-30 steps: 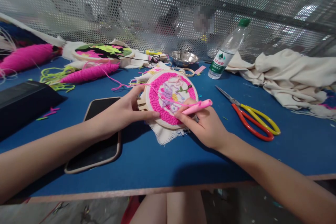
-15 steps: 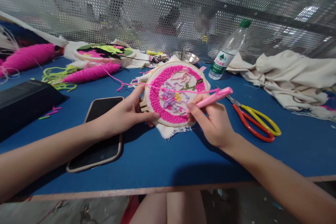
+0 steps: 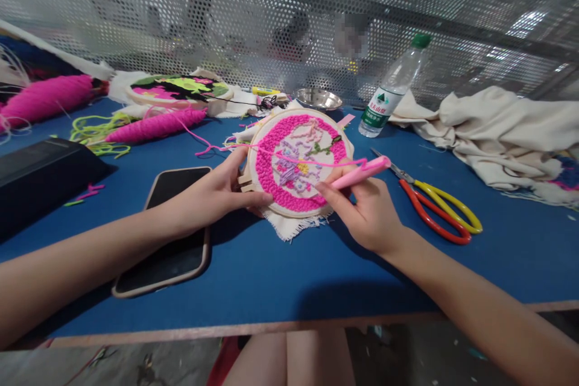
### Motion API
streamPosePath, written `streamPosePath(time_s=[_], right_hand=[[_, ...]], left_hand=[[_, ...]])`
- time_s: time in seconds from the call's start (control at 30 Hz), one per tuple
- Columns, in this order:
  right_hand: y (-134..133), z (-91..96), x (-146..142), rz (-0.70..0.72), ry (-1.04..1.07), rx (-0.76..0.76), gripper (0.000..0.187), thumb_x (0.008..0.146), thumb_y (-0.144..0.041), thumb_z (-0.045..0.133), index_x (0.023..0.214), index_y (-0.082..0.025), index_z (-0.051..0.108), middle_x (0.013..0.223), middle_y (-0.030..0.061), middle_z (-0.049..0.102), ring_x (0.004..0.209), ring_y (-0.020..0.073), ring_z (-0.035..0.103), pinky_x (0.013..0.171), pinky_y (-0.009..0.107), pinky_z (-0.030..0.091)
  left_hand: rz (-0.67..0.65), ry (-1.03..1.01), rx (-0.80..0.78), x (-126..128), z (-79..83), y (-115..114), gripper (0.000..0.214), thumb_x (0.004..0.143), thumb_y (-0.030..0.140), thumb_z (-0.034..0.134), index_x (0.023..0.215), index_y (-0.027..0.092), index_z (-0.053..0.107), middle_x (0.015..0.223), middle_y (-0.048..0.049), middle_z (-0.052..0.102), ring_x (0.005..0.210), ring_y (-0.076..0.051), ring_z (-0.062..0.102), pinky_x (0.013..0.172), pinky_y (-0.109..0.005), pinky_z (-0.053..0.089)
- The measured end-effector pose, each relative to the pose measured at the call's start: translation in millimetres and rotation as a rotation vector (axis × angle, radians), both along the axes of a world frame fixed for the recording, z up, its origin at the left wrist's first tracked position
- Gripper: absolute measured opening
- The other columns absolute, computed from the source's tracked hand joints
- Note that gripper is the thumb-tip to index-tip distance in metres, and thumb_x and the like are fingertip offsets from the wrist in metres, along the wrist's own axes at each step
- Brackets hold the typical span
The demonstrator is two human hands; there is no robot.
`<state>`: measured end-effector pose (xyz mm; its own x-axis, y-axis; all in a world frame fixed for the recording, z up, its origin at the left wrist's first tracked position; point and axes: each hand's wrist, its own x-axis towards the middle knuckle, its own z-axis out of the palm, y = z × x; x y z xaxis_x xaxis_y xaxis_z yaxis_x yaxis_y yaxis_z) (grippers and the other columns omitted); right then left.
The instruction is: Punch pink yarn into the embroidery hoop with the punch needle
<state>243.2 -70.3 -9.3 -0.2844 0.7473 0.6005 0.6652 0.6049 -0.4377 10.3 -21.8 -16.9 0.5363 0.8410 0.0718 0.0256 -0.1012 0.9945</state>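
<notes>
The embroidery hoop (image 3: 296, 163) stands tilted on the blue surface (image 3: 289, 277). My left fingers (image 3: 253, 198) are closed on its left rim. My right fingers (image 3: 332, 196) pinch the pink punch needle (image 3: 362, 172), tip against the stitching. A phone (image 3: 167, 235) lies to the left, scissors (image 3: 434, 202) to the right.
</notes>
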Motion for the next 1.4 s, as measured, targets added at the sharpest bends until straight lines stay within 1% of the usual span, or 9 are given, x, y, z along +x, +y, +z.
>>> streamPosePath(time_s=[0.17, 0.3, 0.4, 0.5, 0.67, 0.93, 1.2, 1.3, 1.4], right_hand=[[1.9, -0.9, 0.7, 0.066, -0.250, -0.051, 0.020, 0.092, -0.029, 0.051, 0.075, -0.019, 0.054, 0.070, 0.0016, 0.060, 0.060, 0.0138, 0.053, 0.056, 0.027, 0.036], [1.6, -1.2, -1.3, 0.113, -0.357, -0.020, 0.016, 0.094, -0.028, 0.049, 0.082, -0.020, 0.056, 0.079, 0.0025, 0.063, 0.070, 0.0148, 0.056, 0.063, 0.026, 0.038], [0.7, -1.9, -3.1, 0.081, -0.258, -0.112, 0.021, 0.095, -0.034, 0.048, 0.083, -0.020, 0.057, 0.081, 0.0031, 0.064, 0.073, 0.0153, 0.058, 0.065, 0.026, 0.040], [-0.1, -1.8, -4.1, 0.053, -0.080, -0.226, 0.026, 0.095, -0.035, 0.049, 0.076, -0.019, 0.057, 0.078, 0.0016, 0.062, 0.067, 0.0129, 0.057, 0.064, 0.026, 0.041], [-1.5, 2.0, -4.2, 0.038, 0.057, -0.168, 0.024, 0.093, -0.032, 0.051, 0.074, -0.018, 0.055, 0.077, 0.0011, 0.058, 0.066, 0.0118, 0.056, 0.065, 0.027, 0.043], [-3.1, 5.9, -1.3, 0.009, 0.059, -0.139, 0.021, 0.094, -0.031, 0.050, 0.076, -0.020, 0.053, 0.068, -0.0013, 0.057, 0.060, 0.0115, 0.055, 0.060, 0.026, 0.042], [-2.4, 6.3, 0.8, 0.014, 0.035, -0.087, 0.022, 0.093, -0.028, 0.051, 0.073, -0.020, 0.053, 0.073, 0.0003, 0.060, 0.064, 0.0130, 0.056, 0.064, 0.028, 0.043], [0.3, 5.5, 1.6, 0.027, 0.019, -0.117, 0.023, 0.092, -0.030, 0.053, 0.071, -0.020, 0.055, 0.073, 0.0007, 0.060, 0.065, 0.0134, 0.055, 0.064, 0.028, 0.042], [2.1, 4.3, 1.7, 0.037, -0.029, -0.208, 0.025, 0.092, -0.034, 0.054, 0.072, -0.019, 0.057, 0.072, 0.0008, 0.060, 0.064, 0.0134, 0.054, 0.062, 0.027, 0.041]], left_hand=[[-0.008, -0.057, -0.020, -0.7, 1.1, -2.1, 0.064, 0.070, 0.013, 0.073, 0.125, 0.027, 0.045, 0.096, 0.0011, 0.065, 0.085, -0.020, 0.065, 0.073, -0.029, 0.058], [-0.032, -0.087, -0.024, -1.0, 1.7, -3.8, 0.062, 0.073, 0.011, 0.071, 0.126, 0.030, 0.044, 0.097, 0.0040, 0.064, 0.082, -0.017, 0.064, 0.075, -0.029, 0.058], [-0.020, -0.070, -0.050, -0.6, 1.6, -3.1, 0.065, 0.073, 0.012, 0.071, 0.129, 0.031, 0.044, 0.097, 0.0034, 0.064, 0.086, -0.019, 0.063, 0.072, -0.029, 0.059], [0.005, -0.041, -0.054, -0.3, 1.5, -1.6, 0.069, 0.071, 0.014, 0.073, 0.131, 0.031, 0.044, 0.097, 0.0011, 0.065, 0.092, -0.023, 0.063, 0.071, -0.030, 0.059], [0.013, -0.022, -0.054, -1.0, 1.2, 0.9, 0.066, 0.070, 0.016, 0.075, 0.127, 0.028, 0.046, 0.103, -0.0014, 0.065, 0.097, -0.026, 0.063, 0.072, -0.029, 0.057], [0.031, 0.000, -0.062, -1.0, -0.1, 0.8, 0.060, 0.069, 0.019, 0.076, 0.122, 0.026, 0.048, 0.105, -0.0024, 0.066, 0.100, -0.026, 0.063, 0.071, -0.029, 0.058], [0.027, 0.013, -0.067, -0.4, 1.8, 0.3, 0.057, 0.071, 0.025, 0.077, 0.120, 0.026, 0.047, 0.103, -0.0027, 0.067, 0.098, -0.026, 0.064, 0.069, -0.029, 0.059], [0.016, -0.008, -0.072, -0.8, 1.1, 0.6, 0.059, 0.071, 0.022, 0.076, 0.123, 0.026, 0.047, 0.108, -0.0035, 0.067, 0.104, -0.027, 0.063, 0.075, -0.031, 0.058], [0.008, -0.041, -0.061, -1.5, 0.5, 0.0, 0.064, 0.069, 0.018, 0.077, 0.125, 0.028, 0.047, 0.117, -0.0023, 0.065, 0.110, -0.027, 0.060, 0.082, -0.031, 0.056]])
